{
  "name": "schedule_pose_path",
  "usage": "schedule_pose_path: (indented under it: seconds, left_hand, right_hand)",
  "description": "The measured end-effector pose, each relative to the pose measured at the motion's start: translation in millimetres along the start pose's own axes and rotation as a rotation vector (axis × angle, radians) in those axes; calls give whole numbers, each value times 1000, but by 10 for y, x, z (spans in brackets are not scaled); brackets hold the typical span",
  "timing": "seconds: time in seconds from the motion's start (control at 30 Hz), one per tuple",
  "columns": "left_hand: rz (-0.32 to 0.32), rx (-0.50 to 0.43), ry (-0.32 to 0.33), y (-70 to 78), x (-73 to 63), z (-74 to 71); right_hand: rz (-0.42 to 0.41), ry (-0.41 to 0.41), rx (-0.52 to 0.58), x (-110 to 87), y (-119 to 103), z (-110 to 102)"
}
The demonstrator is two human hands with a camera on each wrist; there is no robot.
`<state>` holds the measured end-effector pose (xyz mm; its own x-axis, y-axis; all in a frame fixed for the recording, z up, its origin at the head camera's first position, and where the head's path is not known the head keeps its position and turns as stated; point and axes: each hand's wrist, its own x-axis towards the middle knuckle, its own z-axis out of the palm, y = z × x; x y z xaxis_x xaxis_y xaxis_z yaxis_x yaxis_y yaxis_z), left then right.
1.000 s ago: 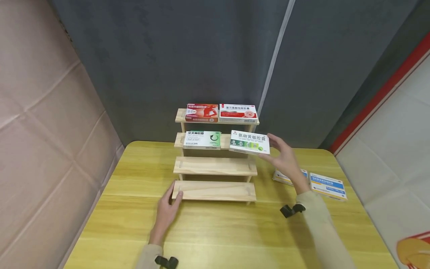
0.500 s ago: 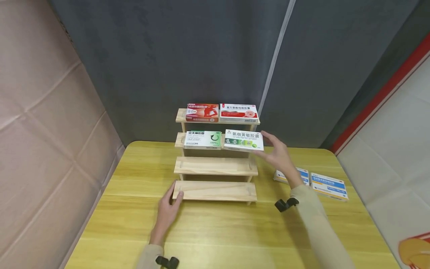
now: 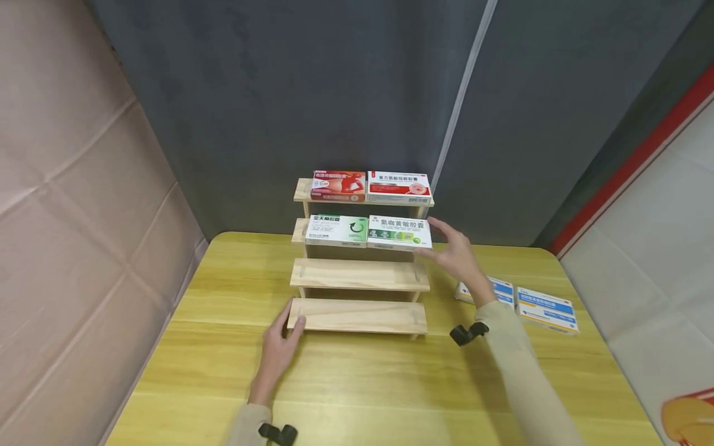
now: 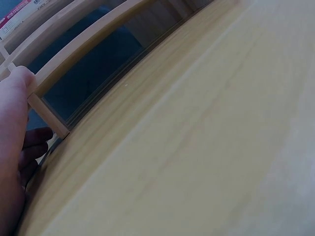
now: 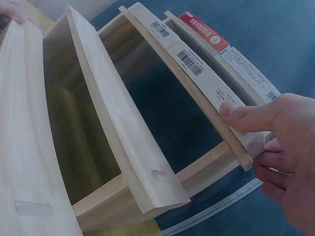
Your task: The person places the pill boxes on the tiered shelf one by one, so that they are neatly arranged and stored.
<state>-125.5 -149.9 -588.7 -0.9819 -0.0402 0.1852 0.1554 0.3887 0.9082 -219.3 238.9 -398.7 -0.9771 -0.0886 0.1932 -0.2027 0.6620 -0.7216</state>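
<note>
My right hand (image 3: 456, 255) grips the right end of a white and green medicine box (image 3: 399, 233), which lies on the second tier from the top of a wooden step rack (image 3: 357, 314). In the right wrist view the thumb (image 5: 231, 109) presses the box's front face while the other fingers curl behind its end. A second white and green box (image 3: 336, 231) sits directly to its left on that tier. My left hand (image 3: 279, 347) holds the left end of the lowest tier, its thumb on the front edge; the other fingers are partly hidden.
On the top tier stand a red medicine box (image 3: 338, 186) and a white and red one (image 3: 398, 188). Two blue and white boxes, the nearer a fully visible box (image 3: 548, 310), lie on the yellow table (image 3: 357, 390) at right. A dark curtain (image 3: 279, 93) hangs behind.
My right hand has moved left with the white and green box, bringing it from the tier's right end up beside the other green box. The left hand stays on the rack.
</note>
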Motion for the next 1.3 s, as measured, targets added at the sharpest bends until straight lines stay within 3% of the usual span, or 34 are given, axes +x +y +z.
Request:
schedule_pose_path:
  seconds: [0.4, 0.83, 1.07, 1.3]
  left_hand:
    - [-14, -7, 8, -10, 2, 34]
    - [-37, 10, 1, -14, 14, 35]
    - [-40, 21, 8, -8, 7, 29]
    - [-43, 22, 11, 15, 4, 20]
  right_hand:
    - [-15, -24, 44, 40, -24, 35]
    - [-22, -43, 16, 76, 23, 74]
    - [-62, -27, 5, 36, 88, -35]
    - [-49, -28, -29, -25, 181, -191]
